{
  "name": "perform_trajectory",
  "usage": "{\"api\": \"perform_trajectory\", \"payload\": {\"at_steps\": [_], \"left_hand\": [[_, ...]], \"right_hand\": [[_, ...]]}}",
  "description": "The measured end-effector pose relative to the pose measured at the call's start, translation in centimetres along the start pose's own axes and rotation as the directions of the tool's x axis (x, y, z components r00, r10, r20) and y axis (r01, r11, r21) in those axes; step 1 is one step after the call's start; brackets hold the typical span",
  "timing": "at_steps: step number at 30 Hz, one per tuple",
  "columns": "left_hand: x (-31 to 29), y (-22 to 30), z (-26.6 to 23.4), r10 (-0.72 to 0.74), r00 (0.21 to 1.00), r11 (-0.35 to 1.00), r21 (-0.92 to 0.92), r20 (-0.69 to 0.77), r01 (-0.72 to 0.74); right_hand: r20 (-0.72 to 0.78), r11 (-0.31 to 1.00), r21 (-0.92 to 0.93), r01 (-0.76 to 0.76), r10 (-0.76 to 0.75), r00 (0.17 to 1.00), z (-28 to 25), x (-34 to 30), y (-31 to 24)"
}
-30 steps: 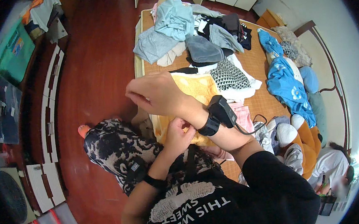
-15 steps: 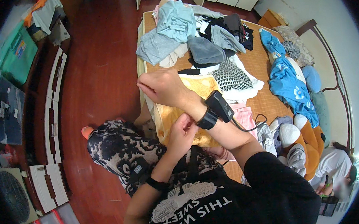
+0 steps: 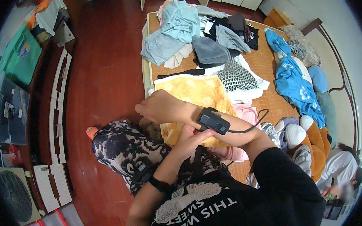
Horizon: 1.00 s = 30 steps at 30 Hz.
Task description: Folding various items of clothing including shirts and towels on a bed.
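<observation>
My left hand (image 3: 190, 140) reaches across to my right wrist. Its thumb lies along a black box-shaped wrist device (image 3: 213, 121) with a cable, and its other fingers go under the wrist, partly hidden. My right hand (image 3: 159, 107) is loosely curled with nothing visible in it, held above a yellow towel (image 3: 200, 88) with pale spots. The towel lies spread on the bed's near edge. Another black band with a small box (image 3: 144, 170) is on my left wrist.
A woven mat (image 3: 266, 73) covers the bed, with a heap of clothes (image 3: 179, 23) at its far end. Blue bedding (image 3: 294, 82) and a brown-and-white plush toy (image 3: 317, 145) lie right. Another person (image 3: 340, 167) sits at the lower right. Drawers (image 3: 59, 109) line the left.
My right hand has dropped lower, and its wrist has turned so the device's box faces up. My left hand has moved right and now grips at the device.
</observation>
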<state>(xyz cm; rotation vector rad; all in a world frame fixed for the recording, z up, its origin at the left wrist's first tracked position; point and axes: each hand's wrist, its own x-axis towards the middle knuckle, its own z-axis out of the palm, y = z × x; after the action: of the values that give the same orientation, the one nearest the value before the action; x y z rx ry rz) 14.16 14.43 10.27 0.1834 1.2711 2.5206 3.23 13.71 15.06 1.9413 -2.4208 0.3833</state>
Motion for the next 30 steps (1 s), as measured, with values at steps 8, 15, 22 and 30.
{"api": "perform_trajectory", "payload": {"at_steps": [8, 15, 22, 30], "left_hand": [[0.0, 1.0, 0.0, -0.030, 0.999, 0.999, 0.040, 0.043, 0.028], [-0.1, 1.2, -0.8, 0.048, 0.993, 0.999, 0.012, 0.106, -0.049], [0.3, 1.2, -0.8, 0.073, 0.994, 0.996, 0.043, 0.077, -0.076], [-0.1, 2.0, 0.2, 0.138, 0.989, 0.990, 0.018, 0.046, -0.139]], "right_hand": [[-0.238, 0.728, 0.683, -0.051, 0.289, 0.927, -0.4, 0.2, -0.1], [0.052, -0.473, 0.854, 0.218, 0.493, 0.868, -2.9, -0.3, 2.8], [0.045, -0.880, 0.275, 0.388, 0.415, 0.909, -5.4, -1.9, 4.4], [0.028, -0.879, 0.177, 0.442, 0.453, 0.891, -7.0, -2.4, 4.2]]}}
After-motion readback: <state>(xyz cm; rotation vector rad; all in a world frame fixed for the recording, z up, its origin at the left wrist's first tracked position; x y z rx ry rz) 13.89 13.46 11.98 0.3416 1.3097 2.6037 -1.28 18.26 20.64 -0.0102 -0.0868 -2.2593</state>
